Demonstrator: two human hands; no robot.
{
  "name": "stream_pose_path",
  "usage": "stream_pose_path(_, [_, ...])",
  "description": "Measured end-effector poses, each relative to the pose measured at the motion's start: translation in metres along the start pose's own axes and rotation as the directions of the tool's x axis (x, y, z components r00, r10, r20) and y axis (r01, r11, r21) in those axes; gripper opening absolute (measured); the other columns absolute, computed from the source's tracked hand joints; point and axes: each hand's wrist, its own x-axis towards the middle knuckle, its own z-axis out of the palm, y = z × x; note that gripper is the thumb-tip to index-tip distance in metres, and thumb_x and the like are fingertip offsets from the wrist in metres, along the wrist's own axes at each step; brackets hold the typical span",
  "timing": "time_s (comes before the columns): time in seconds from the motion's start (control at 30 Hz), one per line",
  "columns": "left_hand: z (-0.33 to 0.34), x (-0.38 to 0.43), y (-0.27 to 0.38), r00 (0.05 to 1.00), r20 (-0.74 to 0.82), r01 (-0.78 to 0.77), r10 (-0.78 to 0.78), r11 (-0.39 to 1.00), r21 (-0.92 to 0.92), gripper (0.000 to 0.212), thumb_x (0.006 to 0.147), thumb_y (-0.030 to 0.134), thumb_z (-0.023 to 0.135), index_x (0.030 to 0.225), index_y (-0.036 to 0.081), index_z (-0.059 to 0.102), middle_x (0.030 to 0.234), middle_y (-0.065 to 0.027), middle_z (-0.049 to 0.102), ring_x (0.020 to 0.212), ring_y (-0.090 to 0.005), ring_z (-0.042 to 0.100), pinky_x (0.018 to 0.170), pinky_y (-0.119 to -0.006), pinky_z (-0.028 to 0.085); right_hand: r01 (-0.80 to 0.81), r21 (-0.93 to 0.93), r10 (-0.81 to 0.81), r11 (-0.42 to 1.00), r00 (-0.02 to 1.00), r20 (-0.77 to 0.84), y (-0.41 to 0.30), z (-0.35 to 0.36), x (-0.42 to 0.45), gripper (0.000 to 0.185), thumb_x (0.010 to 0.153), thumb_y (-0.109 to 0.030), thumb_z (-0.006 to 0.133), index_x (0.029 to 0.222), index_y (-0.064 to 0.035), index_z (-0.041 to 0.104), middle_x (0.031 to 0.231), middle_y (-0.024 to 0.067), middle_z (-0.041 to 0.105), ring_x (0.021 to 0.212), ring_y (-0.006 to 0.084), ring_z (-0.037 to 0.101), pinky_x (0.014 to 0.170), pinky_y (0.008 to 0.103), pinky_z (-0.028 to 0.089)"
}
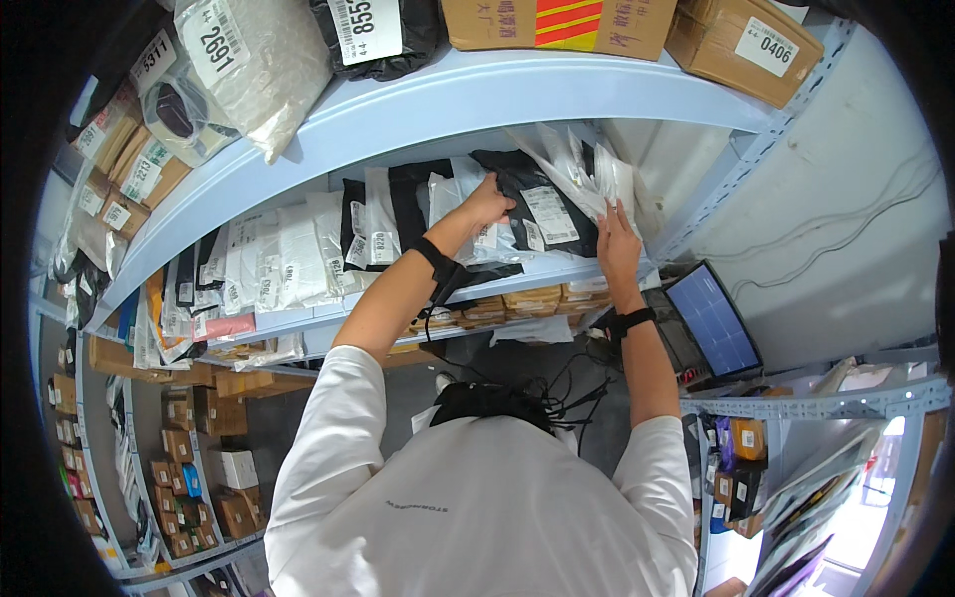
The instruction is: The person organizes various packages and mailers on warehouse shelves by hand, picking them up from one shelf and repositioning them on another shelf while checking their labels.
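My left hand [489, 204] grips the left edge of a black poly mailer [548, 205] with a white label, which stands tilted on the middle shelf. Pale plastic mailers [444, 200] stand just left of that hand, partly covered by it. Against the front edges of several white mailers [618, 175] fanned out at the shelf's right end rest the fingers of my right hand [618, 245]. Whether those fingers pinch a mailer cannot be made out. A row of upright white and black mailers [291, 254] runs leftward along the shelf, with labels facing out.
Overhead, a blue-grey shelf beam [522, 89] carries cardboard boxes [746, 48] and a bubble-wrapped parcel [250, 67]. A metal upright [709, 190] bounds the shelf on the right. Below sit flat brown parcels [533, 298]. A monitor [712, 317] stands low right; cables [574, 380] hang near my waist.
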Motion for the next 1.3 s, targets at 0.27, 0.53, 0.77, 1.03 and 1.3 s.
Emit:
stream_pose_path(0.27, [-0.008,0.016,0.002,0.997,0.073,-0.009,0.004,0.998,0.06,0.051,0.086,0.004,0.06,0.134,0.003,0.043,0.105,-0.0127,0.063,0.083,-0.0181,0.063,0.062,-0.027,0.055,0.218,-0.1,-0.214,0.971,0.976,0.041,-0.009,-0.004,-0.022,0.042,0.084,-0.016,0.064,0.125,-0.0152,0.057,0.132,0.0192,0.049,0.109,0.0387,0.057,0.084,0.0426,0.052])
stream_pose_path(0.53, [-0.02,-0.006,-0.011,0.999,0.025,-0.032,0.029,0.993,0.111,0.085,0.083,0.012,0.069,0.143,-0.007,0.013,0.091,-0.016,0.062,0.067,-0.018,0.063,0.052,-0.028,0.052,0.272,-0.134,-0.268,0.953,0.962,0.049,-0.018,0.007,-0.023,0.048,0.079,-0.012,0.066,0.126,-0.0136,0.057,0.136,0.0238,0.042,0.12,0.0464,0.044,0.099,0.0494,0.041])
stream_pose_path(0.77, [-0.025,-0.005,-0.03,0.995,0.07,-0.085,0.076,0.985,0.147,0.083,0.081,0.001,0.066,0.146,0.003,0.014,0.098,-0.0148,0.055,0.07,-0.0188,0.059,0.056,-0.027,0.049,0.228,-0.156,-0.22,0.961,0.973,0.064,-0.014,0.016,-0.027,0.051,0.076,-0.009,0.067,0.126,-0.0135,0.056,0.141,0.0217,0.037,0.125,0.0457,0.04,0.098,0.0507,0.041])
stream_pose_path(1.03, [-0.047,-0.022,-0.027,0.995,0.008,-0.096,0.096,0.988,0.121,0.06,0.085,0.011,0.063,0.138,0.003,0.034,0.102,-0.0157,0.058,0.078,-0.0226,0.06,0.068,-0.033,0.05,0.168,-0.221,-0.133,0.961,0.978,0.164,-0.016,0.017,-0.031,0.065,0.071,-0.011,0.068,0.133,-0.0135,0.05,0.146,0.0241,0.028,0.131,0.0494,0.03,0.101,0.0598,0.033])
stream_pose_path(1.3, [-0.132,-0.033,-0.061,0.784,-0.272,0.012,0.558,0.425,0.905,0.055,0.077,0.034,0.066,0.119,-0.001,0.056,0.106,-0.024,0.062,0.098,-0.0383,0.06,0.091,-0.043,0.046,0.185,-0.106,-0.155,0.977,0.957,0.244,-0.046,0.01,-0.03,0.088,0.063,-0.035,0.077,0.142,-0.0166,0.04,0.152,0.0258,0.015,0.139,0.0521,0.009,0.105,0.0684,0.018])
